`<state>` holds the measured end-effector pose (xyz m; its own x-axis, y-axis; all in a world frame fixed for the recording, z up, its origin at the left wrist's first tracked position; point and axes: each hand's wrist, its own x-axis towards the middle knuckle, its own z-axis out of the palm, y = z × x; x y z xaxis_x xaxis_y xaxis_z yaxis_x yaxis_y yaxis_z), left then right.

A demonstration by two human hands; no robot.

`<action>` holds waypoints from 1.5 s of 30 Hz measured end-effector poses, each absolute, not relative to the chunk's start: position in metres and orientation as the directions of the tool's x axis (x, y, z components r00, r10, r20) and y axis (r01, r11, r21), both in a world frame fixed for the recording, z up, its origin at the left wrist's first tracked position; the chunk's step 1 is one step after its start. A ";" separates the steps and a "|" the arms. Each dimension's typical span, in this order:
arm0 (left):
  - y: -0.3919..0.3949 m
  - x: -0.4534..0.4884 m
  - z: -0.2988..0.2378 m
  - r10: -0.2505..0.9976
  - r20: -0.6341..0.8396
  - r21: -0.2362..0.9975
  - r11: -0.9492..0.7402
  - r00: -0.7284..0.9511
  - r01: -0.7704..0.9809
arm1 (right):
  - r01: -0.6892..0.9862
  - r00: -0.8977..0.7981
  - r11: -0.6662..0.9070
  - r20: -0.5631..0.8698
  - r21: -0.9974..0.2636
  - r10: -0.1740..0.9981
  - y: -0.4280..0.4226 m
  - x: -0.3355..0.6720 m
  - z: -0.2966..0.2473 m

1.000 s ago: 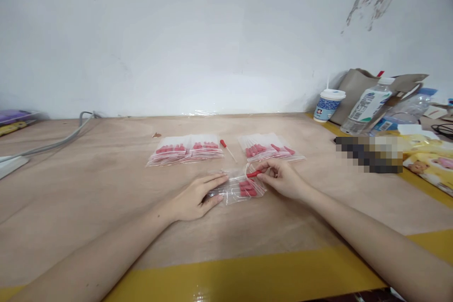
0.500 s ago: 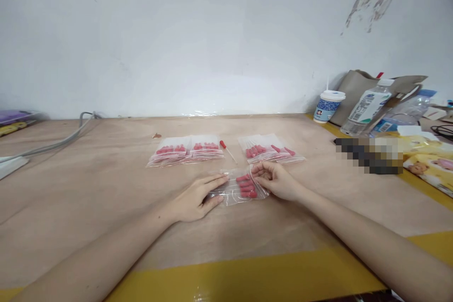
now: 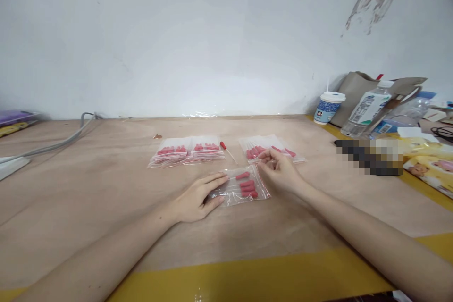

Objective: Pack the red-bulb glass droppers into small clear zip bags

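Observation:
A clear zip bag (image 3: 260, 188) holding several red-capped droppers lies on the wooden table (image 3: 106, 188) in front of me. My left hand (image 3: 198, 197) rests flat on the bag's left end, fingers stretched out. My right hand (image 3: 281, 172) is just beyond the bag's right end, its fingertips pinched together at the near edge of a pile of red-capped droppers on clear bags (image 3: 256, 146). What the pinch holds is too small to make out. Two filled bags (image 3: 187, 150) lie side by side further back, with one loose dropper (image 3: 226, 149) beside them.
At the back right stand a lidded paper cup (image 3: 327, 106), water bottles (image 3: 368, 106) and a brown paper bag (image 3: 354, 87). A yellow package (image 3: 430, 163) lies at the right edge. A grey cable (image 3: 53, 144) runs along the left. Yellow tape (image 3: 247, 278) marks the front edge.
My right hand pushed a red-capped dropper into the open bag, let it go, then moved back and up to the pile on the right. My left hand stayed put.

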<state>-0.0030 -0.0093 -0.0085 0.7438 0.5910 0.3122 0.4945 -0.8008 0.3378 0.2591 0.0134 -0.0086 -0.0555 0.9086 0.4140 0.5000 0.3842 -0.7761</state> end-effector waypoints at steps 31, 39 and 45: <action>-0.011 -0.005 -0.006 0.650 0.202 0.328 -0.750 0.733 0.575 | 0.091 0.273 0.204 0.222 -0.975 0.936 0.029 0.276 -0.010; -0.012 -0.005 -0.006 0.669 0.176 0.317 -0.733 0.722 0.602 | -0.281 0.121 0.034 -0.001 -0.959 0.993 0.012 0.253 -0.022; -0.013 -0.005 -0.005 0.662 0.186 0.317 -0.740 0.726 0.594 | 0.060 -0.167 0.041 0.031 -0.997 0.985 0.007 0.274 -0.028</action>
<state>-0.0050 -0.0127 -0.0048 0.7257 0.6623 0.1864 0.5935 -0.7397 0.3171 0.2744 0.0065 -0.0282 -0.1671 0.9855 0.0306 0.0597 0.0411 -0.9974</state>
